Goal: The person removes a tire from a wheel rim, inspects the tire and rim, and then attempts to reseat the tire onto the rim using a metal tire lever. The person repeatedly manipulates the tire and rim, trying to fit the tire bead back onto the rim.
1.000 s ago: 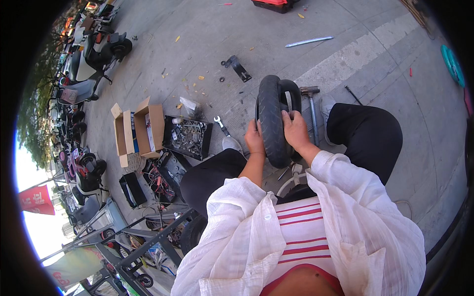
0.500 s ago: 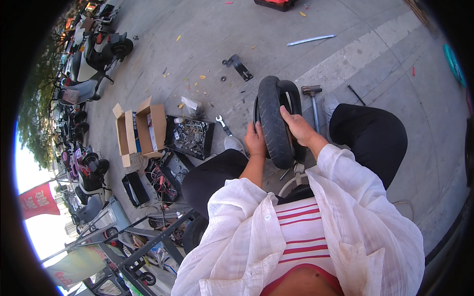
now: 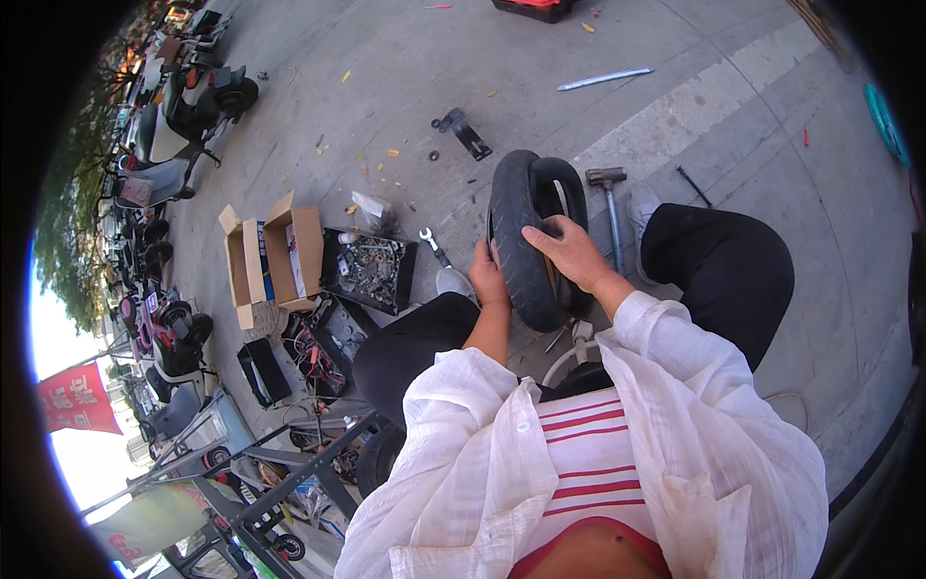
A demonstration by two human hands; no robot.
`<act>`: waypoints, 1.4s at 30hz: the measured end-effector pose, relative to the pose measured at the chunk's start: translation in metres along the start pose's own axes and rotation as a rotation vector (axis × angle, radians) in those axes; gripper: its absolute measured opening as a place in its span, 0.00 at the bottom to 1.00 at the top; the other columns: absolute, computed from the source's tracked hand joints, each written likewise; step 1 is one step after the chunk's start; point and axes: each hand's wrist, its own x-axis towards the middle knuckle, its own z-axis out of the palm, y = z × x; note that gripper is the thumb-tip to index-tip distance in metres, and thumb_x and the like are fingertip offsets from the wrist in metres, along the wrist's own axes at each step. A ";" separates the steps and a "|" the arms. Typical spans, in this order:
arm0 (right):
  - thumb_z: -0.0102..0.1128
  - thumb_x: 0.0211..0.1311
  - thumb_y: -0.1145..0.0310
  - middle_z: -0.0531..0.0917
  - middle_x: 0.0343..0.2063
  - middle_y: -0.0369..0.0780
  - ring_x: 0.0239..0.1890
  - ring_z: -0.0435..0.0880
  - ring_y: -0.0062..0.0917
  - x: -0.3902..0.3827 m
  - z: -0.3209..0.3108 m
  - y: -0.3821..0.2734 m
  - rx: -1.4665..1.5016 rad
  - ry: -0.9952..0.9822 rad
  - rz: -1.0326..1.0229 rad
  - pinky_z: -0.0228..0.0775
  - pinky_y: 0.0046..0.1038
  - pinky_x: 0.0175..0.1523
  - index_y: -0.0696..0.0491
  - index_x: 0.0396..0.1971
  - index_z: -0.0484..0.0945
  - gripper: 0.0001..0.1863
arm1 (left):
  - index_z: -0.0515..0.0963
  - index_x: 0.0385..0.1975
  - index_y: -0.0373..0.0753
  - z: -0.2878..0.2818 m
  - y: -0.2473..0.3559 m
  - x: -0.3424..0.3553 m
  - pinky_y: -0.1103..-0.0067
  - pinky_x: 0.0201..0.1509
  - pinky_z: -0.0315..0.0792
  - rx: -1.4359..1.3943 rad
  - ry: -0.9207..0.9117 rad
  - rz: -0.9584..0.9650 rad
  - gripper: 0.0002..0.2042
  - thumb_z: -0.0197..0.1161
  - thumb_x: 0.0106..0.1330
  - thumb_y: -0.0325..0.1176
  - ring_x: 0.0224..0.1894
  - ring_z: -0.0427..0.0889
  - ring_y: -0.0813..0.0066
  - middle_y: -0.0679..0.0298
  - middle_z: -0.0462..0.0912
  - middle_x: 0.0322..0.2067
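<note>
Between my knees a black scooter tyre point(image 3: 518, 198) stands on edge, its tread facing up toward me. A rounder black rubber loop point(image 3: 571, 183), which looks like an inner tube, bulges from its right side. My left hand point(image 3: 489, 278) grips the tyre's left sidewall, fingertips at its edge. My right hand point(image 3: 574, 256) holds the right side, thumb across the tread and fingers inside the rim opening, where they are partly hidden. A hammer point(image 3: 611, 207) lies on the ground just right of the tyre.
An open-ended wrench point(image 3: 434, 245) lies left of the tyre beside a black tray point(image 3: 410, 275) of small hardware. Open cardboard boxes point(image 3: 307, 246) stand farther left. A black bracket point(image 3: 468, 135) and a long metal bar point(image 3: 606, 79) lie ahead. Parked scooters point(image 3: 174, 121) line the left.
The tyre has tilted a little to the left and turned, showing more of its opening. My right hand has shifted left, its thumb now over the tread.
</note>
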 end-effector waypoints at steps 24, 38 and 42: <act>0.65 0.61 0.46 0.82 0.32 0.41 0.25 0.83 0.21 0.017 -0.021 -0.011 0.270 -0.292 0.218 0.74 0.22 0.27 0.61 0.49 0.72 0.32 | 0.74 0.41 0.39 0.003 0.006 0.010 0.69 0.36 0.74 -0.102 -0.119 -0.063 0.07 0.59 0.64 0.27 0.31 0.84 0.60 0.51 0.84 0.30; 0.68 0.56 0.41 0.78 0.18 0.40 0.18 0.80 0.24 0.026 -0.054 -0.058 -0.380 -0.279 0.208 0.73 0.23 0.25 0.62 0.38 0.76 0.33 | 0.73 0.39 0.39 0.019 0.004 -0.003 0.65 0.33 0.73 -0.091 -0.174 -0.130 0.08 0.56 0.61 0.24 0.27 0.82 0.57 0.51 0.82 0.25; 0.67 0.55 0.40 0.81 0.24 0.39 0.26 0.83 0.22 0.028 -0.037 -0.037 0.162 -0.079 0.239 0.73 0.22 0.30 0.60 0.31 0.78 0.32 | 0.71 0.40 0.39 0.021 -0.027 -0.004 0.60 0.32 0.73 0.037 -0.195 -0.151 0.09 0.55 0.60 0.23 0.29 0.81 0.43 0.46 0.81 0.26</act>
